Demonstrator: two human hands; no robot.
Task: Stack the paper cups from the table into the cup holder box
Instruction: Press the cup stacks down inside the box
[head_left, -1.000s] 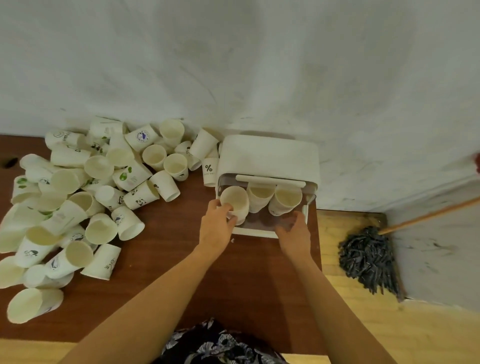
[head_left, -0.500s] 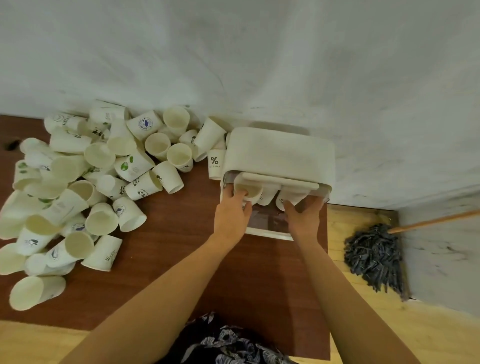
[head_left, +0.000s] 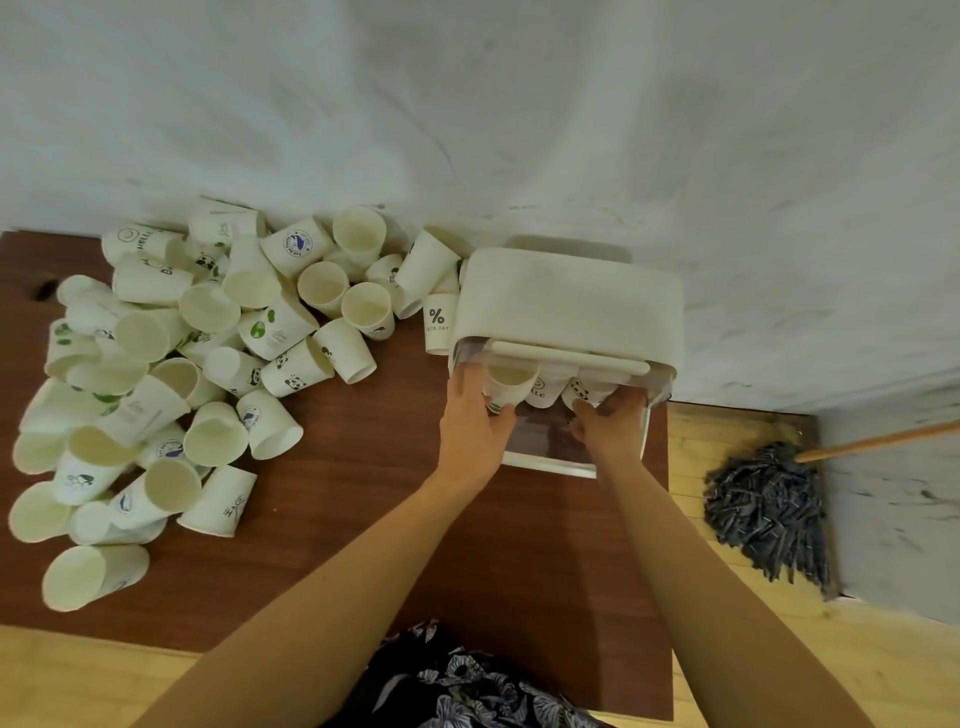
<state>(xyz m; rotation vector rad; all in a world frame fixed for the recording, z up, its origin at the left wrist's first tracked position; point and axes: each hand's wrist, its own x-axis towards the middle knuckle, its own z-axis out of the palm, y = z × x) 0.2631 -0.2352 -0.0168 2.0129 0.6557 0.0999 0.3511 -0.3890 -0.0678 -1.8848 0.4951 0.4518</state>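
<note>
Both hands are at the near, open front of the white cup holder box, which sits at the far right of the brown surface against the wall. The left hand curls its grip round the leftmost cup inside the box, thumb on the near side. The right hand has its fingers bent under the panda cup at the right, touching it; how tight that grip is I cannot tell. A "HELLO" cup stands between them. Loose paper cups lie heaped across the left of the surface, a mop on the floor to the right
</note>
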